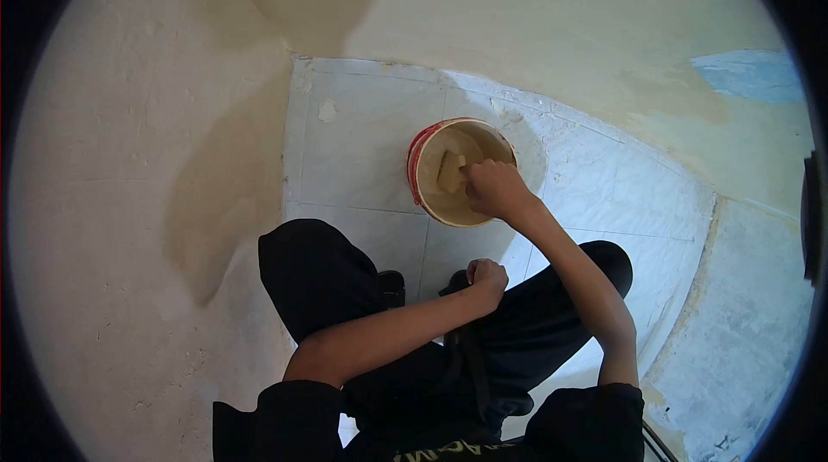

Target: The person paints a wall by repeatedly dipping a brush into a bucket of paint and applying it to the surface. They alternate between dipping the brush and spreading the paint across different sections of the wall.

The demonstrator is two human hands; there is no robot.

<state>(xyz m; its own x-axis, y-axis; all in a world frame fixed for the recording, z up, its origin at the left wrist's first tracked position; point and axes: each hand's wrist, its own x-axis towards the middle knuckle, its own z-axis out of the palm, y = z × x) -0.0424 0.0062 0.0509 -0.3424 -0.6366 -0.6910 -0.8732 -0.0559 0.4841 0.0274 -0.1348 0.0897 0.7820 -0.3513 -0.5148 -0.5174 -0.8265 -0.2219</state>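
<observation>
A red-sided bucket (417,170) with a beige-smeared inside stands on the tiled floor ahead of me. Over its right rim reaches my right hand (498,190), its fingers closed around the handle of a wide, flat paintbrush (450,171). The brush is coated in the same beige as the bucket's inside, and its head is down within the bucket. My left hand (489,276) rests near my right knee with its fingers curled in and nothing showing in them.
Pale marble-look tiles (362,160) lie under the bucket, with dried beige splashes. A beige-coated wall (155,117) rises at the left, another (535,22) behind. A light-blue patch (750,75) shows at the upper right. My bent knees flank the space before the bucket.
</observation>
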